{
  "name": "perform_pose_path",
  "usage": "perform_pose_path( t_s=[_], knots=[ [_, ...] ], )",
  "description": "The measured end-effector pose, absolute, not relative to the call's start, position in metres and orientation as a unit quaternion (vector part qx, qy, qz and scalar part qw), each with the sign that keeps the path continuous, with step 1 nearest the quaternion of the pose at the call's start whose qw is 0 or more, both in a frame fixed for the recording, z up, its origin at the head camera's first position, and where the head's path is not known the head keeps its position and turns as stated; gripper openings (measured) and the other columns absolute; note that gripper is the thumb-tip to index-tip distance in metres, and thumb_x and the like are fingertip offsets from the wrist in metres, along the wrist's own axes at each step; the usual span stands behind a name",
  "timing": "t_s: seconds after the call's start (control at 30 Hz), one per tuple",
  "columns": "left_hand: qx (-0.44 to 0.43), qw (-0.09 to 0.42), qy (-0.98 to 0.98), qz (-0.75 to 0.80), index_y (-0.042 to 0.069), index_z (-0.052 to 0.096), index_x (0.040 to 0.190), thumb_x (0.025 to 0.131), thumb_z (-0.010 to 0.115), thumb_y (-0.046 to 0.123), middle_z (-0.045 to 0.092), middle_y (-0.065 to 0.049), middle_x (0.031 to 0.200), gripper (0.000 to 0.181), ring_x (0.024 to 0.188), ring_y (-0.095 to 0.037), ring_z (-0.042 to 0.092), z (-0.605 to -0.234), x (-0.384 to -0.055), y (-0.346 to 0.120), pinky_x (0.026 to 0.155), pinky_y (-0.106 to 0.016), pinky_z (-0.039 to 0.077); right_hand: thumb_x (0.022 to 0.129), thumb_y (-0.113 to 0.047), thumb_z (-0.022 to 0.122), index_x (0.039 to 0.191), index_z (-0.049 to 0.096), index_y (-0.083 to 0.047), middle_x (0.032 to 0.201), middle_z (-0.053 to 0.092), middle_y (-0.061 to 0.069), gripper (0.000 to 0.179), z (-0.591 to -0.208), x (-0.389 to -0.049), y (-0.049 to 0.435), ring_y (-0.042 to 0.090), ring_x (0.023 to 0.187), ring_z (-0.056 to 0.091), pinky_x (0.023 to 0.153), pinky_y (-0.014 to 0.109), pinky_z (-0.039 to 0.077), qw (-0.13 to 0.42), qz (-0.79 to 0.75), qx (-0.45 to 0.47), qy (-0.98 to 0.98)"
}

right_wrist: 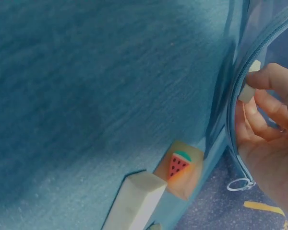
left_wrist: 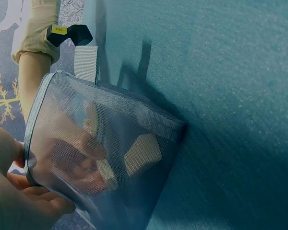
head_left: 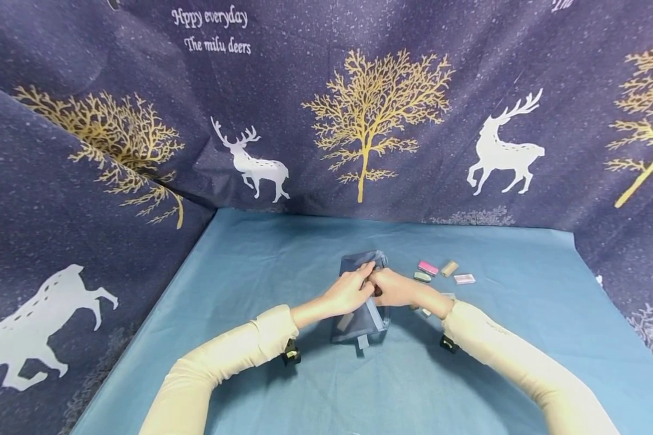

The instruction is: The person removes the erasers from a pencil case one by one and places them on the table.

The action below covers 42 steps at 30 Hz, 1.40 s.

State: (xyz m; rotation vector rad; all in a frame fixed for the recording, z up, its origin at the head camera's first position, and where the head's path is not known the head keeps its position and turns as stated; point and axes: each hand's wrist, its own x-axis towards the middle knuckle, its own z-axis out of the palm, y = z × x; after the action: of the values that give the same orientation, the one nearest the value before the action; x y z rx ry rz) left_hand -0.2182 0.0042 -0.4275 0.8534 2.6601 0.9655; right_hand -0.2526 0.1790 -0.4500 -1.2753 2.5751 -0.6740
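A blue mesh zip pouch (head_left: 378,338) lies in front of me, its zipped mouth spread open. My left hand (head_left: 350,291) grips the edge of that mouth, thumb and fingers on either side of it in the left wrist view. Reaching through the opening, my right hand (right_wrist: 273,122) pinches a small pale eraser (right_wrist: 247,92) between thumb and fingers. Through the mesh (left_wrist: 129,103) the left wrist view shows those fingers, partly veiled. Another cream eraser (left_wrist: 145,154) sits inside the pouch, beside them.
Right of the pouch lie several erasers: a pink one (head_left: 428,267), a green one (head_left: 422,277), a tan one (head_left: 449,269) and a white one (head_left: 465,278). Nearer the right hand are a watermelon-patterned eraser (right_wrist: 180,167) and a long white block (right_wrist: 137,199). A blue cloth (head_left: 283,260) covers the table.
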Motion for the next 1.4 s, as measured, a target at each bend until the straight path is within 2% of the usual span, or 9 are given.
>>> perform_pose_path(
  t_s=[0.23,0.57,0.6,0.9,0.93,1.03,1.17,1.23,1.4],
  knots=[
    [0.289,0.094,0.895,0.327,0.008,0.025,0.145,0.093,0.039,0.021,0.03,-0.015,0.147,0.055,0.035,-0.006,0.025,-0.429,-0.22,0.003,0.034,-0.016,0.024,0.073,-0.006,0.063,0.085,0.057,-0.014,0.08,0.055,0.002,0.016,-0.448,-0.25,0.186,0.01,0.065,0.052,0.058,0.019,0.043,0.088,-0.236,-0.435,0.865],
    [0.294,0.092,0.888,0.342,0.005,0.025,0.145,0.094,0.039,0.017,0.044,-0.019,0.137,0.054,0.033,-0.004,0.027,-0.429,-0.219,0.002,0.032,-0.017,0.028,0.076,-0.009,0.06,0.083,0.052,-0.013,0.078,0.049,0.002,0.011,-0.446,-0.25,0.192,0.006,0.064,0.044,0.056,0.019,0.04,0.106,-0.237,-0.414,0.872],
    [0.295,0.091,0.887,0.343,0.005,0.025,0.144,0.094,0.039,0.017,0.04,-0.018,0.14,0.054,0.032,-0.005,0.027,-0.429,-0.219,0.002,0.032,-0.017,0.028,0.076,-0.008,0.06,0.083,0.052,-0.012,0.078,0.048,0.002,0.011,-0.446,-0.25,0.192,0.007,0.064,0.044,0.056,0.019,0.04,0.106,-0.239,-0.414,0.872],
    [0.294,0.078,0.894,0.331,0.004,0.027,0.144,0.091,0.042,0.017,0.049,-0.018,0.132,0.056,0.034,-0.004,0.028,-0.431,-0.219,0.003,0.032,-0.016,0.027,0.072,-0.006,0.06,0.08,0.051,-0.009,0.076,0.048,0.003,0.012,-0.448,-0.249,0.195,0.008,0.064,0.044,0.056,0.019,0.039,0.091,-0.249,-0.423,0.866],
    [0.294,0.075,0.894,0.331,0.004,0.028,0.143,0.091,0.042,0.017,0.046,-0.017,0.136,0.056,0.034,-0.004,0.028,-0.431,-0.219,0.003,0.032,-0.016,0.026,0.072,-0.006,0.06,0.08,0.051,-0.009,0.076,0.048,0.002,0.012,-0.448,-0.249,0.196,0.008,0.064,0.044,0.056,0.019,0.039,0.086,-0.248,-0.423,0.867],
    [0.299,0.07,0.893,0.329,0.002,0.028,0.143,0.091,0.042,0.017,0.055,-0.019,0.122,0.056,0.035,-0.004,0.027,-0.431,-0.22,0.004,0.032,-0.015,0.025,0.071,-0.007,0.061,0.079,0.052,-0.011,0.075,0.048,0.001,0.013,-0.449,-0.249,0.198,0.006,0.064,0.043,0.056,0.019,0.04,0.073,-0.247,-0.423,0.868],
    [0.304,0.068,0.891,0.33,0.002,0.028,0.143,0.09,0.042,0.017,0.047,-0.02,0.134,0.057,0.034,-0.003,0.027,-0.43,-0.22,0.004,0.032,-0.015,0.026,0.07,-0.006,0.061,0.08,0.054,-0.01,0.073,0.049,0.002,0.013,-0.448,-0.249,0.2,0.008,0.063,0.043,0.056,0.019,0.038,0.065,-0.248,-0.424,0.869],
    [0.304,0.069,0.89,0.332,0.002,0.028,0.143,0.089,0.041,0.016,0.034,-0.019,0.144,0.057,0.033,-0.003,0.027,-0.43,-0.22,0.004,0.032,-0.015,0.026,0.07,-0.006,0.061,0.081,0.055,-0.01,0.073,0.049,0.002,0.013,-0.447,-0.248,0.201,0.01,0.062,0.043,0.056,0.019,0.037,0.066,-0.246,-0.423,0.869],
    [0.302,0.075,0.891,0.33,0.003,0.027,0.143,0.089,0.04,0.018,0.03,-0.02,0.146,0.057,0.034,-0.005,0.025,-0.43,-0.219,0.005,0.032,-0.016,0.025,0.068,-0.006,0.061,0.081,0.056,-0.011,0.073,0.048,0.001,0.015,-0.446,-0.247,0.203,0.009,0.063,0.044,0.056,0.019,0.038,0.068,-0.243,-0.417,0.874]
  ],
)
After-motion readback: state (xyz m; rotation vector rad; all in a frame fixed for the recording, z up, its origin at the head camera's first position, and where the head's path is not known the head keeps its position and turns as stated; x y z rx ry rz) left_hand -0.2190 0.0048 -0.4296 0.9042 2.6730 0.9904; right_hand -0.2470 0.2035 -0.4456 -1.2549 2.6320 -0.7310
